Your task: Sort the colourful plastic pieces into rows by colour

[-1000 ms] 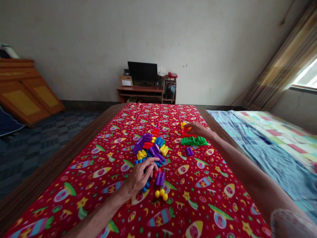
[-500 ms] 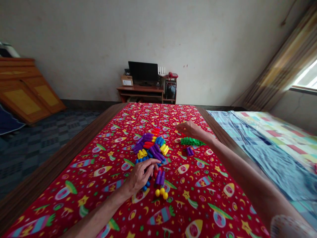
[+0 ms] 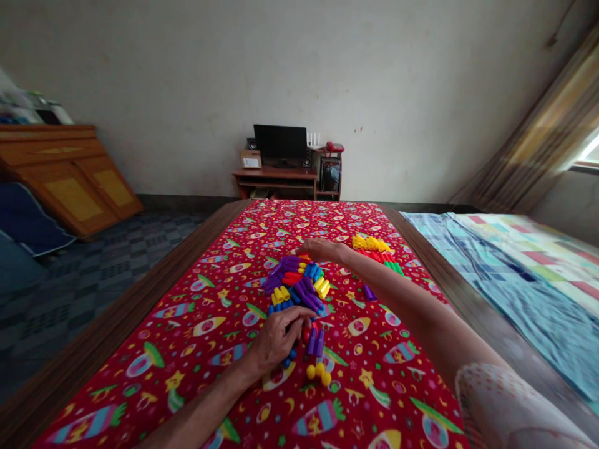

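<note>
A pile of plastic tube-shaped toy pieces lies mid-table, among them purple pieces (image 3: 306, 293), yellow pieces (image 3: 281, 295) and blue pieces (image 3: 312, 272). My left hand (image 3: 278, 340) rests at the pile's near side, fingers curled in and thumb close to the index; what lies under them is hidden. Beside its fingertips are a small red piece (image 3: 306, 333) and a joined purple pair (image 3: 316, 342). At the far end of the pile, my right hand (image 3: 322, 250) reaches down with its fingers closed on an orange-red piece (image 3: 304, 256), which is partly covered.
Rows of yellow pieces (image 3: 370, 243), red pieces (image 3: 377, 255) and green pieces (image 3: 394, 267) lie right of the pile, with a purple piece (image 3: 369, 293) nearer. Yellow balls (image 3: 319, 373) sit in front. The red patterned cloth (image 3: 206, 374) covers the table; a bed (image 3: 515, 249) stands to the right.
My right hand has moved left from beside the green row to the pile's far end. The yellow and red rows now show. My left hand stays about where it was; the view has shifted slightly.
</note>
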Motion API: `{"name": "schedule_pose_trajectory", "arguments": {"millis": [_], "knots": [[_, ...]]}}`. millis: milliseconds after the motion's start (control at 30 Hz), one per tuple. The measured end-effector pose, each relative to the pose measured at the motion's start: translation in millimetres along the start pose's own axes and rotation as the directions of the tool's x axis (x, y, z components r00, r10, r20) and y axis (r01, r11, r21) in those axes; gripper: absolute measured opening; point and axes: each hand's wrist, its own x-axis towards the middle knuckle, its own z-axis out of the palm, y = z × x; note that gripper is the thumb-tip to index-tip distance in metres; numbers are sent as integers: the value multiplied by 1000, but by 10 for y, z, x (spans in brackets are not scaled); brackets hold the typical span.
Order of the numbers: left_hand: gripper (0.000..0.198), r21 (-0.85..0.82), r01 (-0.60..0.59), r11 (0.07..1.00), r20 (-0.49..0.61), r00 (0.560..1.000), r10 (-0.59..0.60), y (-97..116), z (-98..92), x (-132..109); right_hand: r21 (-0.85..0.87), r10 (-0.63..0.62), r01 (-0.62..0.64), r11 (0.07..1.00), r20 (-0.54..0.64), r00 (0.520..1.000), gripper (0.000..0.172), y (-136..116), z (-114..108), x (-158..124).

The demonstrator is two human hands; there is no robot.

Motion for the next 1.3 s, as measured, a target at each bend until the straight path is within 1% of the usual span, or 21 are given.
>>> {"name": "schedule_pose_trajectory", "arguments": {"millis": [67, 133, 200, 233, 300, 367, 433, 467, 533, 600, 633, 700, 733, 800, 833, 900, 1033, 1133, 1200, 1267, 1300], "knots": [[32, 3, 4, 1000, 8, 1000, -4, -5, -3, -2, 55, 88, -85, 995, -57, 994, 35, 2, -31, -98], [32, -6, 6, 1000, 20, 1000, -6, -9, -1, -3, 120, 185, -168, 978, -145, 972, 29, -29, -72, -233], [32, -38, 3, 999, 23, 1000, -2, -5, 7, 1, 324, 337, -246, 914, -263, 904, 27, -137, -87, -390], [32, -69, 11, 998, 10, 1000, -10, -1, 14, 4, 481, 416, -239, 843, -305, 857, 27, -234, -78, -472], [35, -171, 40, 984, -53, 997, -50, 8, 27, 12, 791, 536, -96, 604, -315, 783, 33, -515, -28, -632], [41, -281, 72, 957, -130, 985, -112, 9, 35, 18, 922, 544, 63, 382, -280, 791, 42, -870, 53, -767], [45, -321, 93, 943, -162, 975, -152, 0, 30, 18, 957, 514, 91, 275, -227, 827, 47, -1210, 142, -861], [43, -302, 104, 948, -161, 974, -159, -5, 22, 16, 957, 504, 82, 279, -219, 836, 47, -1345, 181, -892], [36, -229, 131, 965, -151, 974, -168, -12, 2, 12, 930, 493, 24, 367, -217, 843, 44, -1508, 229, -935], [35, -178, 153, 972, -147, 973, -180, -8, -17, 9, 851, 471, -17, 525, -274, 839, 42, -1525, 214, -977], [36, -177, 163, 971, -144, 971, -190, -3, -22, 9, 790, 425, -3, 614, -327, 844, 41, -1493, 178, -1004], [41, -209, 187, 960, -124, 968, -216, 2, -24, 10, 636, 218, 113, 763, -418, 882, 41, -1392, 61, -1068], [44, -232, 201, 952, -111, 967, -231, 0, -21, 11, 562, 79, 192, 804, -422, 903, 42, -1342, -9, -1099], [50, -266, 228, 937, -95, 961, -261, -15, -13, 12, 470, -160, 312, 826, -334, 929, 47, -1280, -131, -1146], [52, -275, 241, 931, -96, 957, -276, -27, -10, 12, 442, -231, 339, 831, -282, 931, 49, -1274, -171, -1156], [57, -282, 262, 923, -103, 948, -300, -47, -6, 12, 380, -276, 354, 855, -245, 929, 50, -1306, -195, -1148], [60, -293, 256, 921, -94, 951, -294, -20, -10, 9, 286, -251, 344, 894, -315, 915, 44, -1362, -169, -1113], [55, -368, 181, 912, -120, 964, -239, 46, -3, 9, 283, -178, 291, 914, -365, 914, 44, -1133, -250, -1207], [51, -395, 151, 906, -135, 966, -220, 66, 9, 11, 309, -16, 164, 937, -430, 903, 43, -801, -331, -1349], [48, -376, 143, 915, -126, 971, -204, 53, 21, 14, 355, 250, -92, 930, -430, 868, 45, -387, -381, -1528], [46, -360, 138, 923, -111, 976, -189, 37, 26, 14, 364, 366, -217, 906, -416, 833, 46, -178, -385, -1618]]}}
